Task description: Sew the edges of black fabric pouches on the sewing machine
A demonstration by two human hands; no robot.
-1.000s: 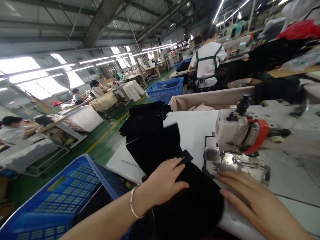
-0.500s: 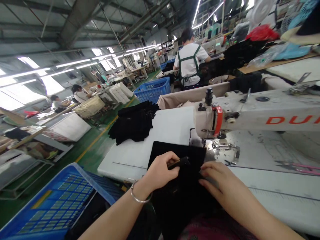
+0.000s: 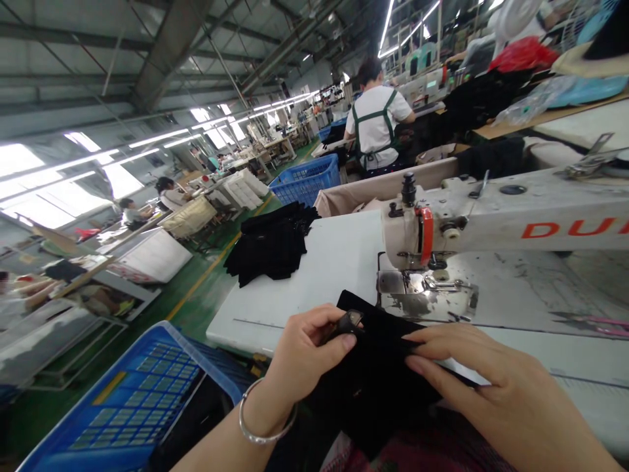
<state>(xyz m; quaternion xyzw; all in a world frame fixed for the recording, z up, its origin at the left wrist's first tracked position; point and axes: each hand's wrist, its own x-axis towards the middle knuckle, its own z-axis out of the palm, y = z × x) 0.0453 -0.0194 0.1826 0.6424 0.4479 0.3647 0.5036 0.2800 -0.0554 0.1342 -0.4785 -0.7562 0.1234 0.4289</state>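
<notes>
A dark piece of black fabric point(image 3: 378, 387) hangs over the front edge of the sewing table, its upper corner lying just short of the sewing machine's metal plate point(image 3: 417, 305). My left hand point(image 3: 295, 357), with a silver bangle at the wrist, is closed around a small black object point(image 3: 350, 321) above the fabric; its exact kind cannot be made out. The thumb and fingers of my right hand point(image 3: 486, 373) pinch the fabric's right edge. Behind both hands stands the sewing machine head point(image 3: 410, 226) with its red guard.
A stack of black fabric pieces point(image 3: 270, 242) rests on the table's far left corner. Below left is a blue plastic basket point(image 3: 196, 354) holding dark cloth. Pink-handled snips point(image 3: 597, 321) lie at the right. A co-worker point(image 3: 376, 121) sits ahead, beside another blue basket point(image 3: 309, 177).
The fabric has been drawn back toward me from the metal plate and turned, its corner now pointing up. My right hand has moved right and nearer, still pinching the edge.
</notes>
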